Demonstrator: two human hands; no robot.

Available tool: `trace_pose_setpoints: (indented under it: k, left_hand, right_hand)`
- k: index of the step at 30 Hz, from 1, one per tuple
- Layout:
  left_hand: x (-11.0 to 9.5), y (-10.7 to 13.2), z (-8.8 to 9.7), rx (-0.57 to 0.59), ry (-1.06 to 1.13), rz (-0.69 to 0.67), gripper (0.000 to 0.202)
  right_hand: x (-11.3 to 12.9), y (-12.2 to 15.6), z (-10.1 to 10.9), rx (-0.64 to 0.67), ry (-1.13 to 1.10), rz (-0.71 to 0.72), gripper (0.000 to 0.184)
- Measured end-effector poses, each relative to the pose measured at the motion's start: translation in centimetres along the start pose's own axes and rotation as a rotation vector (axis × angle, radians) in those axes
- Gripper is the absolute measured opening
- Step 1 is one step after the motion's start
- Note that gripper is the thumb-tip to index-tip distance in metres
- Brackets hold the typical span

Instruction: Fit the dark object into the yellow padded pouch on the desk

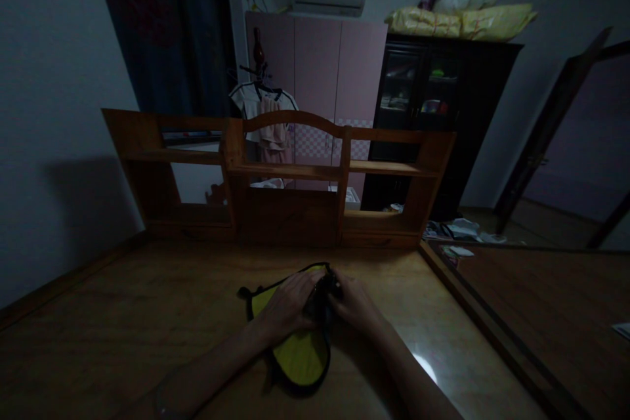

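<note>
A yellow pouch with black edging [302, 359] lies at a slant on the wooden desktop [162, 315], in the lower middle of the head view. My left hand [289, 302] is closed over its middle, the fingers reaching toward the dark part at its right side. My right hand [350, 298] is closed too, its fingertips pinching that dark part [319, 296] near the pouch's upper right edge. Dim light and my fingers hide the details there. A black tab sticks out at the pouch's upper left corner.
At the desk's back stands a wooden shelf unit [290, 172] with low drawers. A wall [63, 197] borders the left, and a raised wooden edge [472, 305] runs along the right. Beyond are pink wardrobes [317, 65], a dark cabinet [443, 98] and hanging clothes [270, 118].
</note>
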State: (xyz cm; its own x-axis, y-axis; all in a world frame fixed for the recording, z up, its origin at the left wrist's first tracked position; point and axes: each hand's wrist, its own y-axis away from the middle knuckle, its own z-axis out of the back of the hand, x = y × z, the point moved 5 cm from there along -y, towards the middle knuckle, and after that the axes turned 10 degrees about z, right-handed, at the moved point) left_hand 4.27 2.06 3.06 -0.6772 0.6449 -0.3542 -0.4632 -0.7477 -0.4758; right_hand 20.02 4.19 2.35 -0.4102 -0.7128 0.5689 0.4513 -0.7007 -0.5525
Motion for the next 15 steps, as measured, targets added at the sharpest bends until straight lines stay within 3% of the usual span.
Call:
trace_pose_setpoints:
  k: [3,7,9,15]
  left_hand:
    - [-0.06,0.0,0.07,0.0,0.003,-0.005,0.089]
    - [0.1,0.08,0.02,0.007,-0.009,0.004,0.088]
    - [0.23,0.14,-0.08,0.002,-0.027,0.007,0.089]
    - [0.11,0.22,-0.3,-0.054,-0.071,-0.036,0.086]
  right_hand:
    - [0.05,0.01,0.5,-0.032,0.076,-0.012,0.049]
    - [-0.03,-0.02,0.87,-0.026,0.199,-0.076,0.019]
    - [-0.1,-0.06,0.87,-0.006,0.246,-0.103,0.018]
    - [0.5,-0.15,0.67,0.047,0.141,-0.043,0.012]
